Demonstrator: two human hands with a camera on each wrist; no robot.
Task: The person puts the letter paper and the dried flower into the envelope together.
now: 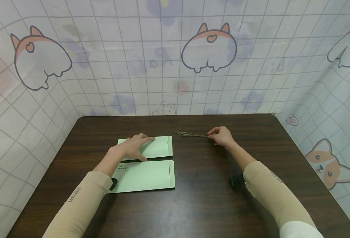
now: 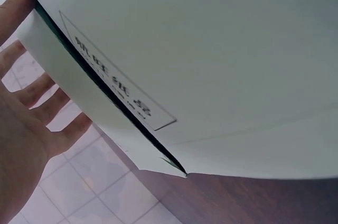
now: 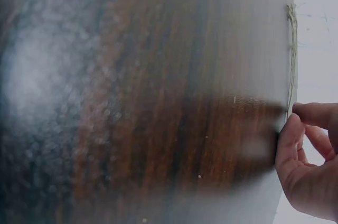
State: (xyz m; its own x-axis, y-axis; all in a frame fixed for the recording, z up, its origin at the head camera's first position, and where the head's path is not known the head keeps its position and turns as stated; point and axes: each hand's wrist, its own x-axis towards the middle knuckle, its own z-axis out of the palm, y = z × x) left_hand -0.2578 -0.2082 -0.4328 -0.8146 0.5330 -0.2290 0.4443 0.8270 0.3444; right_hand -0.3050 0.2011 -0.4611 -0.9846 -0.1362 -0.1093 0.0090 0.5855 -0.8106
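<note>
Two pale green envelopes lie one behind the other on the dark wooden table. Over the left part of the far envelope (image 1: pixel 158 147) rests my left hand (image 1: pixel 133 147), its fingers stretched out and thumb apart. The near envelope (image 1: pixel 145 177) lies just below that hand and has a small printed box (image 2: pixel 119 76), large in the left wrist view. To the right, a thin dried grass sprig (image 1: pixel 188 134) lies along the tabletop with its seed heads pointing left. My right hand (image 1: pixel 221 136) pinches its stem end between thumb and fingertips; the sprig (image 3: pixel 292 49) also shows in the right wrist view.
The brown table (image 1: pixel 201 205) reaches back to a wall cloth (image 1: pixel 151 76) with a grid and cartoon dogs. Similar cloth hangs along the left and right sides. A dark wrist device (image 1: pixel 235 181) sits under the right forearm.
</note>
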